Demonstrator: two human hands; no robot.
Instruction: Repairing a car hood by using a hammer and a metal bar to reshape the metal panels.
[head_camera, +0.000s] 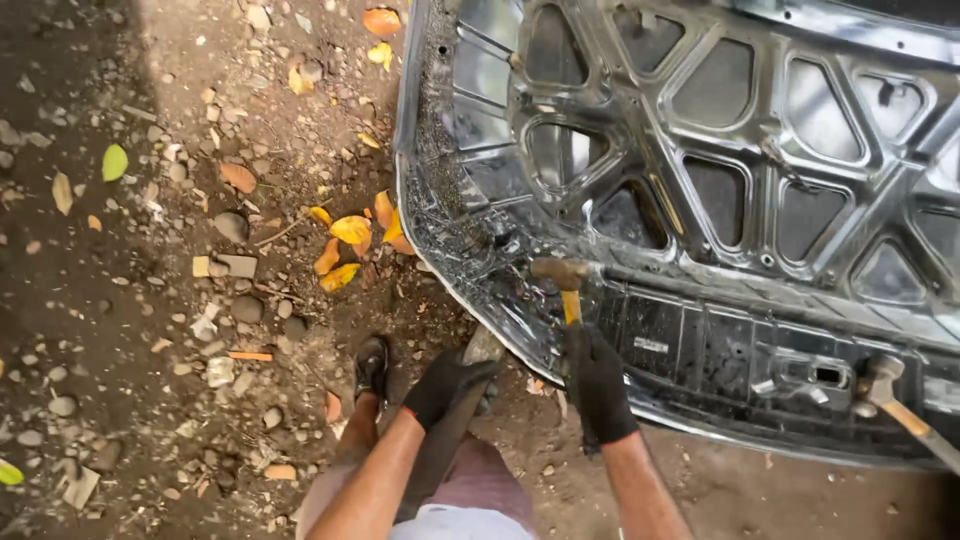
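Observation:
A car hood (700, 200) lies underside up on the dirt, its stamped metal ribs showing. My right hand (597, 385), in a black glove, grips the yellow handle of a hammer (562, 280) whose head rests on the hood's near edge. My left hand (447, 385), also gloved in black, is closed around a flat grey metal block or bar (478, 352) held just under the hood's curved rim. My foot in a black shoe (371, 366) stands on the ground to the left.
A second hammer (895, 400) with a wooden handle lies on the hood at the right. Stones, wood scraps and yellow and orange leaves (350, 235) are scattered over the dirt ground (150, 300) on the left.

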